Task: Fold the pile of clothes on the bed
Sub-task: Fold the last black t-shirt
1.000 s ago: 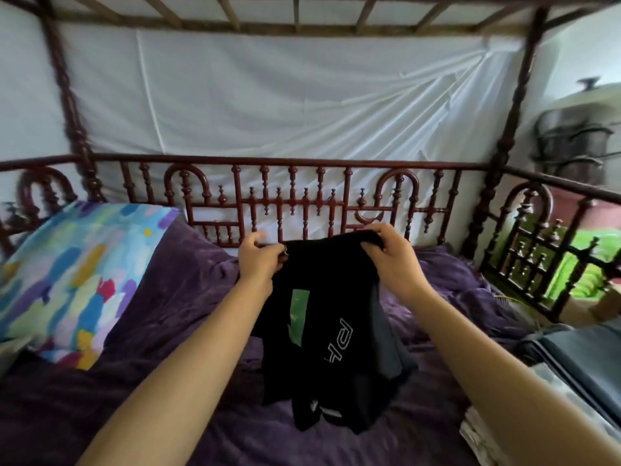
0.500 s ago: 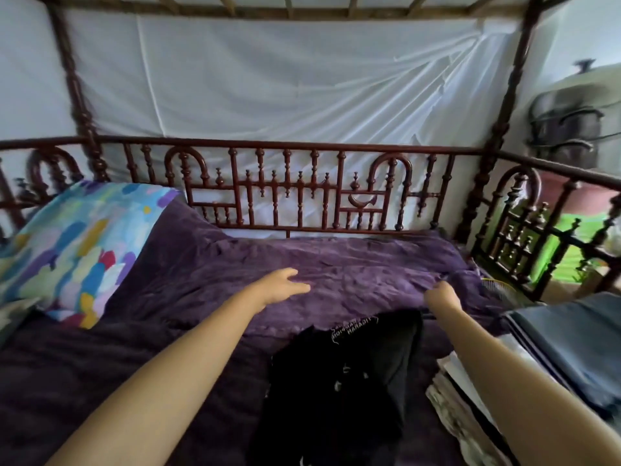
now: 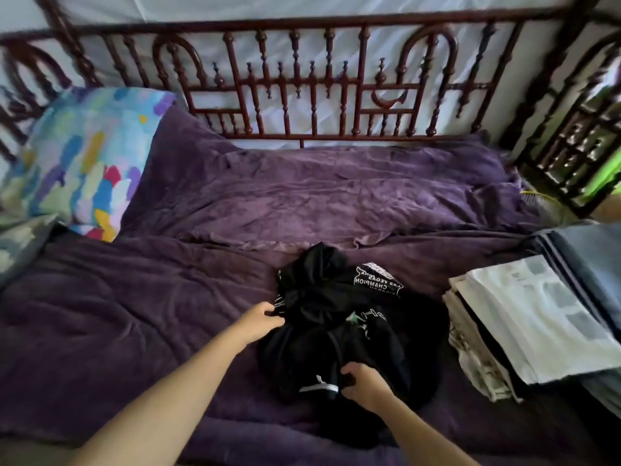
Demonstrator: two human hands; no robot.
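Note:
A crumpled black garment (image 3: 339, 317) with white and green print lies bunched on the purple bedspread (image 3: 168, 314), a little right of centre. My left hand (image 3: 260, 319) pinches its left edge. At the near edge of the bunch, my right hand (image 3: 361, 381) grips the black cloth beside a white printed stripe. A stack of folded clothes (image 3: 524, 324), white and grey on top and dark blue beneath, sits on the bed to the right of the garment.
A colourful patterned pillow (image 3: 87, 159) leans at the left end of the bed. A dark red carved wooden rail (image 3: 302, 85) runs along the far side and the right end. Rumpled purple bedding (image 3: 336, 186) is heaped under the rail.
The black garment, held up in both hands a second ago, now lies crumpled on the bed. Both hands came down and took hold of it again. The view tilted downward.

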